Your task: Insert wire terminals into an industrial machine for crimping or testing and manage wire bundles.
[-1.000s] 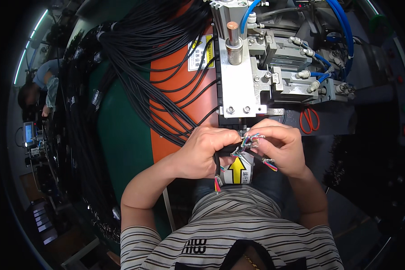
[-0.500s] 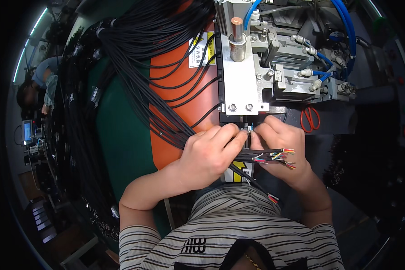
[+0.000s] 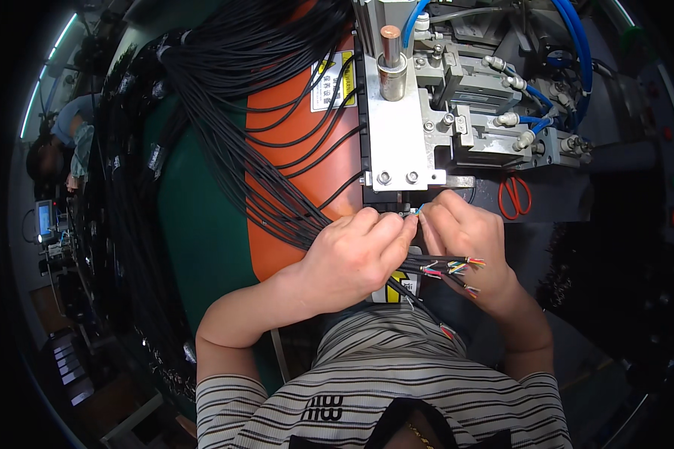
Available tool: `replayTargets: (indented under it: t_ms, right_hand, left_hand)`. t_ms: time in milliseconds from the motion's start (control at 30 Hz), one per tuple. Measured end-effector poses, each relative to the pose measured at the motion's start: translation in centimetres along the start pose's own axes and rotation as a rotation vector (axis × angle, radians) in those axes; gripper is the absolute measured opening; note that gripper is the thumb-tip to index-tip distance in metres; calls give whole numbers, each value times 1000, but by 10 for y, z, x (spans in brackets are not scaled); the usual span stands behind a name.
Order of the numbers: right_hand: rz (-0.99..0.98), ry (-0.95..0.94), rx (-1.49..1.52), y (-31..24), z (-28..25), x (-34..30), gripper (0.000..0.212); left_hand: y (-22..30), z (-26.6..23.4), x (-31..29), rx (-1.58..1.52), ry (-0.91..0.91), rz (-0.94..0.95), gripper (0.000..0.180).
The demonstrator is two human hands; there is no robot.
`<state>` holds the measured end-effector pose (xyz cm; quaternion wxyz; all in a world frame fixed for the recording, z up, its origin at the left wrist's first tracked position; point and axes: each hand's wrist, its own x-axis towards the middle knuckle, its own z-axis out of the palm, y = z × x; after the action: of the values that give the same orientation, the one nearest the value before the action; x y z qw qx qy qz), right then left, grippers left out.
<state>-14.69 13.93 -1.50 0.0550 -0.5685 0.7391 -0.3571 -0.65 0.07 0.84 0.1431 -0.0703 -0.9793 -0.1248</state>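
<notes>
Fine coloured wires (image 3: 419,210), just off the near edge of the metal plate (image 3: 401,142): pinched in the fingertips of left hand (image 3: 361,251) and right hand (image 3: 466,228). Stripped black cables (image 3: 438,260): below the fingertips, bunched at them a second ago; one set of ends now apparently singled out.

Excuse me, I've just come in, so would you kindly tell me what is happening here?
A person in a striped shirt has the left hand and right hand close together, fingertips pinched at thin coloured wires just below a metal fixture. Black cable ends with bared coloured strands stick out below the fingers. More black cables run over an orange surface to the left.
</notes>
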Motion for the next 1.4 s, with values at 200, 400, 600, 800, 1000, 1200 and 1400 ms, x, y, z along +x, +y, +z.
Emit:
replayTargets:
  t_ms: [200,400,600,800,1000,1200,1400]
  right_hand:
    - [-14,-110,-33,6,-7,6,6]
    - [6,-9,123,12,4,-1,6]
    - [142,-13,254,8,3,0,7]
    - [228,-49,434,19,11,-10,16]
    - [468,-6,968,1,-1,-23,30]
    - [517,116,1124,-10,4,-25,24]
    - [153,75,824,-6,18,-26,14]
  left_hand:
    - [5,-3,10,82,-96,-10,41]
    - [3,-3,12,85,-117,-22,40]
    - [-2,-5,-2,-91,-40,-137,44]
    - [-12,-7,-27,-49,48,-208,31]
    - [-15,-4,-31,-38,100,-254,35]
    - [-16,-13,-26,-295,41,-188,45]
    - [-8,-16,-8,-370,-55,-174,44]
